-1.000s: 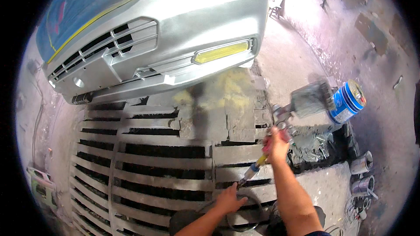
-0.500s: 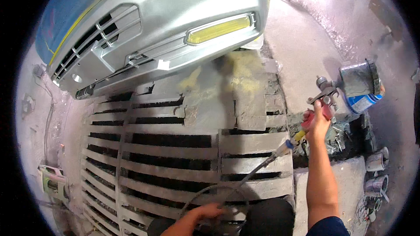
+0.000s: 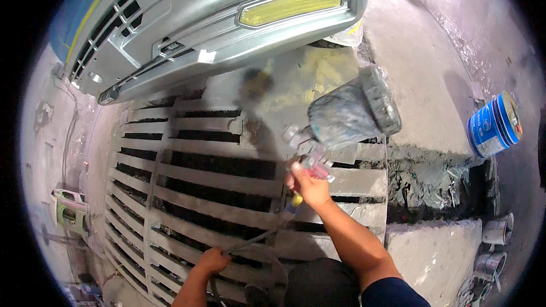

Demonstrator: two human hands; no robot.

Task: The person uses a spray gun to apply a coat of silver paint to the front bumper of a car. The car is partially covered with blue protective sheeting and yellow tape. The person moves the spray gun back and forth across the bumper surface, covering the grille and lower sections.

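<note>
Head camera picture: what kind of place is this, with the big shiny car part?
Probably a car paint workshop. The right hand holds a spray gun near a silver car bumper, above a paint-stained floor grate, with a blue paint can nearby.

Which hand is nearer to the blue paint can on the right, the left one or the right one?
Right. The right hand grips the spray gun, left of the blue can; the left hand holds the hose much farther away.

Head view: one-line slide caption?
Right hand holds spray gun below silver bumper; left hand grips air hose over floor grating.
</note>
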